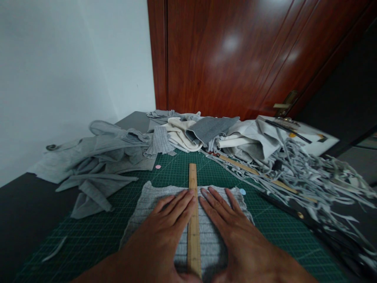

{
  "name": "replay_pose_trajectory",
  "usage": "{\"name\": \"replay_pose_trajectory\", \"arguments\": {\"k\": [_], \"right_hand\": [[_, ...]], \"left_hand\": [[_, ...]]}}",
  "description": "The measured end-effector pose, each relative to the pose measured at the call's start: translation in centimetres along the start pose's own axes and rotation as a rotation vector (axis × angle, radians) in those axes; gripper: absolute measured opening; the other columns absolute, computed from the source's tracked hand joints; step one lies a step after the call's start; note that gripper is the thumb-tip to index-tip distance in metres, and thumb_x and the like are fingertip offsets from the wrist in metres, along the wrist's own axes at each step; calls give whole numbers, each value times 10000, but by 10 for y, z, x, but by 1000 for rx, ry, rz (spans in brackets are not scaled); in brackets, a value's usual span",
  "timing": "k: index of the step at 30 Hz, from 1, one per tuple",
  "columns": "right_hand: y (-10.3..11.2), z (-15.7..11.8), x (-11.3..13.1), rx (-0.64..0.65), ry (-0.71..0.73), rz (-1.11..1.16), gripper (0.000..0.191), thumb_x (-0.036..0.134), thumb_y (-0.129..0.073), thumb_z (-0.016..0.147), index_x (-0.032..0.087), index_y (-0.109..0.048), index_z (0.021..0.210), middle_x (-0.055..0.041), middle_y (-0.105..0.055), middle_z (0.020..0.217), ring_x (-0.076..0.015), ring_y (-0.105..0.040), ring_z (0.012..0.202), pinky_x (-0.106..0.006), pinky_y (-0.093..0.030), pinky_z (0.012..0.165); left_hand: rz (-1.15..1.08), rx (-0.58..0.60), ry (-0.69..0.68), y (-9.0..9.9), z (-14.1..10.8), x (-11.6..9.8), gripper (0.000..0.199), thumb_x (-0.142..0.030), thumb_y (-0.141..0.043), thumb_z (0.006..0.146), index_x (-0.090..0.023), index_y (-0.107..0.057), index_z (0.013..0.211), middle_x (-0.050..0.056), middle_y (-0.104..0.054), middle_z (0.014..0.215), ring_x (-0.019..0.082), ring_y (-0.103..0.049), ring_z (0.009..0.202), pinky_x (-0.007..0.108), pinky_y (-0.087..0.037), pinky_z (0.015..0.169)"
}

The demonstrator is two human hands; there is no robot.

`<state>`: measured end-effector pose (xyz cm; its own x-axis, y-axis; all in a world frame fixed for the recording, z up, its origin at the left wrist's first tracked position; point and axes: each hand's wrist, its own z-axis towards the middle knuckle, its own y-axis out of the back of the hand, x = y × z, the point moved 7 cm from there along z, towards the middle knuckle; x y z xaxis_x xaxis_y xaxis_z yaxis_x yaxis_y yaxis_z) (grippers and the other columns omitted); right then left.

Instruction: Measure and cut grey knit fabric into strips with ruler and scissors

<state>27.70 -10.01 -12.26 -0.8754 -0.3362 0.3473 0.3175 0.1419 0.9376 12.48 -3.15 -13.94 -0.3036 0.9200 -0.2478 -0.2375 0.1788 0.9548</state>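
A grey ribbed fabric piece (218, 243) with dark lines across it lies spread on the green cutting mat (173, 173). Down its middle runs a wooden ruler (193, 232), its far end reaching past the fabric. My left hand (167, 224) lies flat on the fabric, with fingertips at the ruler's left edge and partly over it. Just right of the ruler, my right hand (232, 224) rests flat on the fabric with its fingers spread. Both thumbs are near the bottom edge of the picture, close to the ruler.
Grey cloth (103, 157) is heaped at the left; cream and grey fabrics (203, 131) pile up at the back. At the right lie thin fabric strips (312, 165), a second wooden stick (259, 175) and black-handled scissors (321, 232). A wall and wooden door (224, 59) stand behind.
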Motion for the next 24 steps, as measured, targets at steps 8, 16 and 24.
{"name": "replay_pose_trajectory", "arguments": {"k": [8, 16, 24], "right_hand": [[4, 1, 5, 6, 2, -7, 1362, 699, -847, 702, 73, -133, 1678, -232, -89, 1735, -469, -55, 1598, -737, 27, 1246], [56, -25, -33, -408, -154, -126, 511, 366, -459, 1094, 139, -514, 1549, -193, -506, 1612, -379, -498, 1467, -633, -427, 1189], [91, -28, -108, -247, -320, -200, 303, 169, -574, 981, 180, -799, 1184, -140, -821, 1176, -345, -784, 1057, -503, -621, 952]], "left_hand": [[23, 27, -4, -5, 0, 4, 992, -514, -605, 904, -230, -72, 1690, 96, -188, 1749, 357, -236, 1592, 592, -83, 1302], [21, 53, -6, -1, 0, 0, 1176, -611, -679, 812, -206, -8, 1689, 118, -136, 1754, 363, -206, 1600, 582, -42, 1305], [32, 26, -27, 3, -1, -5, 1269, -689, -670, 774, -194, 64, 1683, 124, -96, 1761, 363, -202, 1601, 541, -13, 1314]]}}
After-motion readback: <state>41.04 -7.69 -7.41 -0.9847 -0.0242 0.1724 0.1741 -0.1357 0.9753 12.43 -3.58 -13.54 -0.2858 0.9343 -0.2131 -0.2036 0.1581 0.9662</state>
